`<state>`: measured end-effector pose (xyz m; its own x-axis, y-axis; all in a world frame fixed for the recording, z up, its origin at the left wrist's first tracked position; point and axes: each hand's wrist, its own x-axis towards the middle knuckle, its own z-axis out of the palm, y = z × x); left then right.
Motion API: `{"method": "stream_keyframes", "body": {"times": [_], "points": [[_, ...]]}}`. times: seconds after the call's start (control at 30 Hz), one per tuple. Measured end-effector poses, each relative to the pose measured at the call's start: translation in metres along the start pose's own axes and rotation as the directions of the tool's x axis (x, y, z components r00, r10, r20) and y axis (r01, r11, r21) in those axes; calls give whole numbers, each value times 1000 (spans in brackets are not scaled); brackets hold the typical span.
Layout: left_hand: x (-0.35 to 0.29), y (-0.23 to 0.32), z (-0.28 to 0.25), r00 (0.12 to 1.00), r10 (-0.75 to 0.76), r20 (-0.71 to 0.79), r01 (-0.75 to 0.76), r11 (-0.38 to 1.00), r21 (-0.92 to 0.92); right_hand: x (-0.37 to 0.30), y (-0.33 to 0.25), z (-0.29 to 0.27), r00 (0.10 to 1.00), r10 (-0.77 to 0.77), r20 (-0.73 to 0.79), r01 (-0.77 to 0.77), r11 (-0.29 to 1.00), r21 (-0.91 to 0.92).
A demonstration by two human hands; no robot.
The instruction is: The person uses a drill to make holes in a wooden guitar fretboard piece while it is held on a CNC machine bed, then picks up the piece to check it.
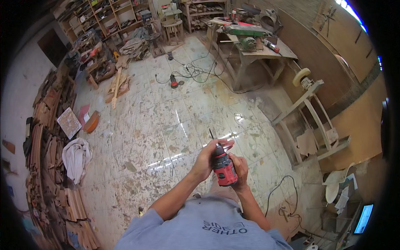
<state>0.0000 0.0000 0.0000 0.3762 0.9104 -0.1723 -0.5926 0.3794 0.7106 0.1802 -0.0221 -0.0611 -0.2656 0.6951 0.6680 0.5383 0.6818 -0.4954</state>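
A red and black cordless drill (225,171) is held in front of my body, with its chuck tilted up and away from me. From the chuck sticks a thin dark drill bit (211,134). My left hand (203,163) is closed around the chuck end, its fingertips showing on the far side. On the drill's right side my right hand (240,171) is closed on the tool; the grip itself is mostly hidden behind the red body. Both forearms come up from my grey shirt.
Stacked wood scraps (46,154) and a white cloth (77,160) line the left side. A workbench (287,51) carries a green machine (248,43). Cables and a small red power tool (173,82) lie on the tiled floor. At right stands a wooden frame (310,112) with a round wheel (301,77).
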Motion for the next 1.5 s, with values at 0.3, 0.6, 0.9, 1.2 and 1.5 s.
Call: {"method": "stream_keyframes", "body": {"times": [0.3, 0.6, 0.9, 1.2, 1.5], "points": [[154, 92, -61, 950, 133, -283, -80, 979, 190, 155, 140, 76, 997, -54, 51, 44, 983, 180], [308, 166, -110, 903, 423, -80, -430, 890, -153, 301, 216, 138, 807, 192, 558, -555, 568, 608], [452, 288, -223, 902, 429, -48, -431, 898, -81, 462, 284, 264, 598, 217, 771, -801, 158, 577], [585, 457, -277, 950, 113, -290, -87, 991, 99, 638, 374, 366, 990, -102, 100, 95, 993, 73], [755, 572, -357, 951, 251, -180, -192, 936, 294, 801, 490, 450, 997, 68, -21, -65, 990, 121]]}}
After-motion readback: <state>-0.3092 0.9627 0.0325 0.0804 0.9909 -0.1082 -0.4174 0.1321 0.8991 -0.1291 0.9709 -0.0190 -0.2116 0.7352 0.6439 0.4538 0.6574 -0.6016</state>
